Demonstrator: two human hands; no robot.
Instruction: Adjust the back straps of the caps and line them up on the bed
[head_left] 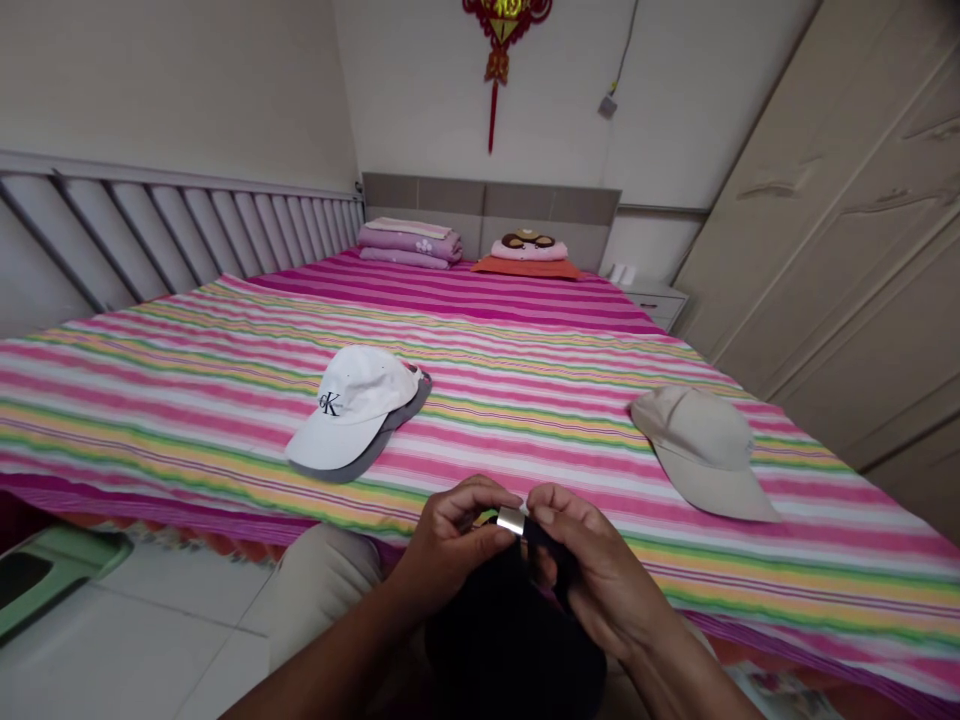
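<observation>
A black cap (517, 630) rests in my lap, its back strap raised between my hands. My left hand (457, 535) pinches the strap's silver metal buckle (511, 520) between thumb and fingers. On the other side, my right hand (592, 560) is closed on the black strap (544, 545) just beside the buckle. A white cap (364, 395) with dark CK lettering lies on the bed ahead to the left, brim toward me. Farther right lies a beige cap (701, 445), its brim also pointing my way.
The bed (495, 400) has a striped cover. Folded bedding (409, 243) and a pillow stack (529, 255) sit by the headboard (487, 205). A green stool (60, 570) stands on the floor at left. A white nightstand (652, 300) and wardrobe (840, 220) are at right.
</observation>
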